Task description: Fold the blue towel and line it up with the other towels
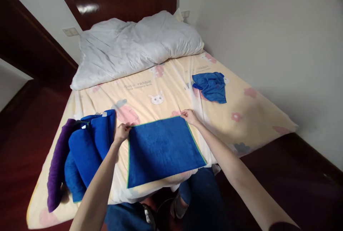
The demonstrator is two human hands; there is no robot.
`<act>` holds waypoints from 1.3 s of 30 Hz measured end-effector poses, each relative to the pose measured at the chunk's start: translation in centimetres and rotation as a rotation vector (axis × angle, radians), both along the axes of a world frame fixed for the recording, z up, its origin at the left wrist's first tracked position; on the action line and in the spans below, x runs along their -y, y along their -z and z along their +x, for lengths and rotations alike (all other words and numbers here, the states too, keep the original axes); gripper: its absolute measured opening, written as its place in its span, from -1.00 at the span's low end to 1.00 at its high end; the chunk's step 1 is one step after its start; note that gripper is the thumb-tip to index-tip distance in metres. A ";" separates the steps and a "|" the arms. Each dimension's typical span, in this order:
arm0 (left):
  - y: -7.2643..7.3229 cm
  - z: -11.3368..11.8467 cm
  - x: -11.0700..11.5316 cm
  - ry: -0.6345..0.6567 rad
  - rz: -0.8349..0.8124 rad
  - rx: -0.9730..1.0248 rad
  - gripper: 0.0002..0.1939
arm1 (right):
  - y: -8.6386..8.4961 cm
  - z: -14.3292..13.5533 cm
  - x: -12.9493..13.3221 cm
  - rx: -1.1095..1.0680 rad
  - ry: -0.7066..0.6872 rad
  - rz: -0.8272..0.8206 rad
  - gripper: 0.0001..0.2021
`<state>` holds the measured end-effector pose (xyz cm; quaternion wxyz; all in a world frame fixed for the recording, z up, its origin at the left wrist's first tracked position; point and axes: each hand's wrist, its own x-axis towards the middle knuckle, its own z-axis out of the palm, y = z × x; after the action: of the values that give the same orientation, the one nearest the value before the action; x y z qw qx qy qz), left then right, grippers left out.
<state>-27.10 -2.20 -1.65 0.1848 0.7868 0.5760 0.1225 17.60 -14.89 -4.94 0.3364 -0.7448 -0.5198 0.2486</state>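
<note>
Where the blue towel (163, 149) lies flat on the bed (254, 116), near its foot edge, I have both hands on its far corners. My left hand (122, 132) has its fingers pinched shut on the far left corner, and my right hand (189, 116) pinches the far right corner, though from this angle I can't quite see how much cloth sits between those fingertips. The towel has a thin green border and overhangs the mattress edge slightly. Just left of my left hand sits a pile of blue towels (88, 149) with a purple one (57, 163) at its outer side. A crumpled blue cloth (211, 86) lies well apart, beyond my right hand, and a white duvet (134, 45) is heaped by the headboard.
</note>
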 end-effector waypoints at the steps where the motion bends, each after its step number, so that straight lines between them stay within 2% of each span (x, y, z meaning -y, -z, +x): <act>1: 0.0 -0.1 -0.3 0.002 0.003 -0.013 -0.75 | -0.2 0.2 -0.1 0.043 -0.014 0.005 -0.91; 4: -0.5 -0.3 -1.4 -0.018 0.042 0.003 -0.78 | -1.0 1.0 -1.0 0.180 -0.030 0.031 -0.91; 7: -1.4 0.3 -1.6 -0.090 0.079 0.062 -0.76 | -1.9 1.1 -2.5 0.244 0.043 0.062 -0.87; 10: -2.2 2.2 0.0 -0.145 0.210 0.094 -0.63 | -2.4 -0.9 -3.2 0.280 0.139 0.106 -0.76; 12: -2.2 4.1 2.1 -0.040 0.308 0.080 -0.53 | -2.5 -3.7 -2.7 0.318 0.131 0.171 -0.66; 14: -1.4 6.3 4.6 0.167 0.327 0.048 -0.48 | -2.4 -7.2 -1.5 0.373 0.000 0.227 -0.59; 16: -0.1 8.4 6.7 0.322 0.289 0.022 -0.45 | -2.1 -10.7 0.0 0.426 -0.214 0.227 -0.55; 17: 0.6 9.2 7.6 0.352 0.269 0.012 -0.43 | -1.9 -12.2 0.7 0.446 -0.314 0.210 -0.53; 19: 2.1 9.8 8.4 0.313 0.241 -0.003 -0.38 | -1.3 -13.8 1.7 0.469 -0.447 0.163 -0.48; 21: 3.3 9.0 8.3 0.221 0.225 -0.019 -0.35 | -0.6 -13.4 2.2 0.477 -0.455 0.116 -0.42; 24: 4.2 5.7 7.0 0.119 0.237 -0.061 -0.31 | 0.4 -10.1 2.2 0.483 -0.304 0.057 -0.36; 27: 3.9 2.3 5.4 0.096 0.228 -0.129 -0.29 | 1.1 -6.7 1.9 0.503 -0.206 0.045 -0.33; 30: 3.1 1.3 5.3 0.057 0.230 -0.199 -0.29 | 0.9 -6.0 1.6 0.537 -0.179 0.040 -0.32; 32: 2.5 1.7 6.8 0.062 0.293 -0.207 -0.28 | 0.2 -7.4 2.2 0.551 -0.134 0.046 -0.33; 34: 2.0 2.3 9.7 0.164 0.367 -0.175 -0.30 | -0.5 -9.4 4.1 0.555 -0.156 0.112 -0.35; 37: 2.1 1.6 15.8 0.381 0.393 -0.118 -0.33 | -0.8 -11.7 9.5 0.536 -0.312 0.240 -0.39; 39: 2.8 -0.1 19.9 0.403 0.384 -0.109 -0.32 | -0.1 -11.8 13.9 0.518 -0.338 0.245 -0.39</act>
<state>-27.16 -22.12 -4.47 0.0217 0.9115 0.3834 0.1477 5.75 -28.77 -4.82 0.2344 -0.6405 -0.7303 0.0389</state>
